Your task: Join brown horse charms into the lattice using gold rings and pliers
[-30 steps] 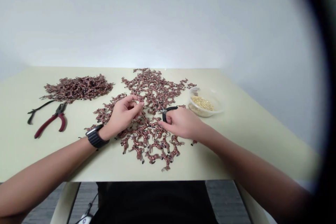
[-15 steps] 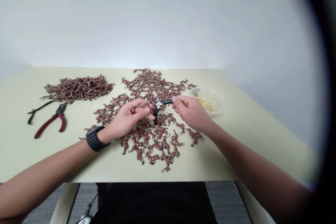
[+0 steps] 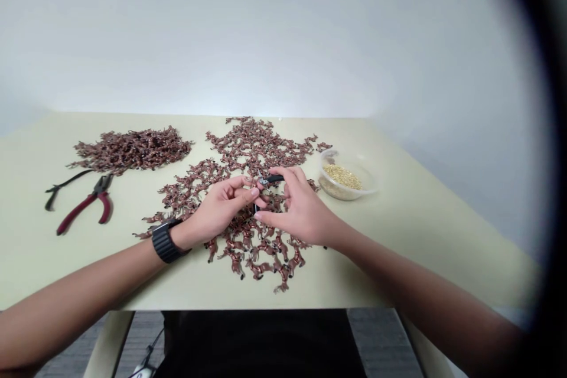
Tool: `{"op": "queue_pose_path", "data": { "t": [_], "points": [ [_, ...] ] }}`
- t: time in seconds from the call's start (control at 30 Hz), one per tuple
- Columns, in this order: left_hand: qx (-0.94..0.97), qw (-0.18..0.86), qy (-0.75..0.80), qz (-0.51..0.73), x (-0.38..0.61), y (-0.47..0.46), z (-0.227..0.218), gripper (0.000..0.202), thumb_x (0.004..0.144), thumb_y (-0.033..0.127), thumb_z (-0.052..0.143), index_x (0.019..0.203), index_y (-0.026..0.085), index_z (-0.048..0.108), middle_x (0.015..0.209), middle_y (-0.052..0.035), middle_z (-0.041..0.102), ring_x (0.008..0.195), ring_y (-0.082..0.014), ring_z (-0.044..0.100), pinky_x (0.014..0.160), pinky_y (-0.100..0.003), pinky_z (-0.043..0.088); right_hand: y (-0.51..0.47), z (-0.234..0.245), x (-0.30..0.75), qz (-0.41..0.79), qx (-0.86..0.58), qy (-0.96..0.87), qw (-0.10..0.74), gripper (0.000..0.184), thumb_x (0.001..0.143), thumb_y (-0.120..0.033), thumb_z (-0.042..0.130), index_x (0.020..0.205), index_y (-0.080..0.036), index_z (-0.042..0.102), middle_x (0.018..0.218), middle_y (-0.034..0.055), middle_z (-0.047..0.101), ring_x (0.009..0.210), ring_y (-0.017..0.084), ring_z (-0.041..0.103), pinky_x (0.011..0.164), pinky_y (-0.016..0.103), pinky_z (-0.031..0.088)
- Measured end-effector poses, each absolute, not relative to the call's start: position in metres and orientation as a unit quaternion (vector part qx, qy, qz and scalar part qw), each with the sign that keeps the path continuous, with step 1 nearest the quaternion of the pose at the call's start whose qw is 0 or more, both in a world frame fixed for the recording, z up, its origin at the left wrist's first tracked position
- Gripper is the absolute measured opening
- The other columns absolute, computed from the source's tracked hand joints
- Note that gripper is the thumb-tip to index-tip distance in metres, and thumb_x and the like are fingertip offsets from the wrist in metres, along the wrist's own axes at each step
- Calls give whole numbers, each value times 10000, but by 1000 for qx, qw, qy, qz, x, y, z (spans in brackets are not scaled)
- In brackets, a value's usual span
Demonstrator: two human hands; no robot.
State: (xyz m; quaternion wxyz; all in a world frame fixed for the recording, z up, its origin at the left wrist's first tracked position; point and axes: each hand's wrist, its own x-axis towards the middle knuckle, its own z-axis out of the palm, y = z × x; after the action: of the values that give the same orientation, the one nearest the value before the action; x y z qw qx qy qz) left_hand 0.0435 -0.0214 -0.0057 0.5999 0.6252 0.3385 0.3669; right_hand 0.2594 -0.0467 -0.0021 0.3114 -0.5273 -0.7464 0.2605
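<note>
My left hand [image 3: 224,209], with a black watch [image 3: 166,241] on the wrist, is pinched on a small brown piece held above the spread of brown figurines [image 3: 252,195]. My right hand [image 3: 299,209] grips small black-handled pliers [image 3: 268,180], whose tip meets the left fingertips. What exactly the left fingers hold is too small to make out. Both hands hover over the middle of the pale green table [image 3: 398,230].
A heap of the same brown figurines [image 3: 130,149] lies at the back left. Red-handled pliers [image 3: 84,204] and a black tool [image 3: 62,186] lie on the left. A clear bowl of small golden bits [image 3: 345,180] stands right of the hands.
My right hand lifted the black pliers from the table and brought them to the left fingertips. The left hand shifted slightly right to meet them.
</note>
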Motion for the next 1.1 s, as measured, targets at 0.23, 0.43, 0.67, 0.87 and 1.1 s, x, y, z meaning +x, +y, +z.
{"op": "queue_pose_path", "data": {
  "t": [0.23,0.43,0.67,0.87,1.1],
  "points": [
    [621,599,346,370,47,-32,0,340,947,443,664,1108,143,652,975,-114,783,943,-234,732,905,-368,559,-46,-15,250,193,-541,-770,278,965,695,-634,786,1474,-280,341,1401,158,397,1226,368,544,962,515,500],
    [617,608,340,366,48,-33,5,351,942,431,678,1133,140,639,1002,-126,795,905,-233,756,844,-346,591,-47,-17,249,219,-536,-766,279,736,825,-490,698,1432,-239,366,1313,150,502,1176,326,562,912,460,504],
    [606,626,319,374,48,-33,0,344,941,406,688,1162,145,645,1025,-124,797,983,-252,760,965,-399,568,-47,-13,251,213,-514,-790,259,452,957,-442,544,1335,-217,442,1227,143,551,1077,292,593,897,431,491],
    [611,621,314,378,49,-34,1,348,939,423,685,1156,153,651,1028,-120,797,1014,-262,757,990,-413,563,-47,-15,251,188,-505,-802,260,406,1015,-431,451,1348,-200,429,1239,163,568,1072,296,606,878,426,496],
    [630,572,333,407,47,-33,2,314,927,423,697,1085,155,659,939,-95,803,971,-248,765,970,-396,576,-35,-8,266,200,-546,-767,272,409,1054,-506,355,1264,-183,488,1068,144,662,932,286,641,765,383,450]
  ]
}}
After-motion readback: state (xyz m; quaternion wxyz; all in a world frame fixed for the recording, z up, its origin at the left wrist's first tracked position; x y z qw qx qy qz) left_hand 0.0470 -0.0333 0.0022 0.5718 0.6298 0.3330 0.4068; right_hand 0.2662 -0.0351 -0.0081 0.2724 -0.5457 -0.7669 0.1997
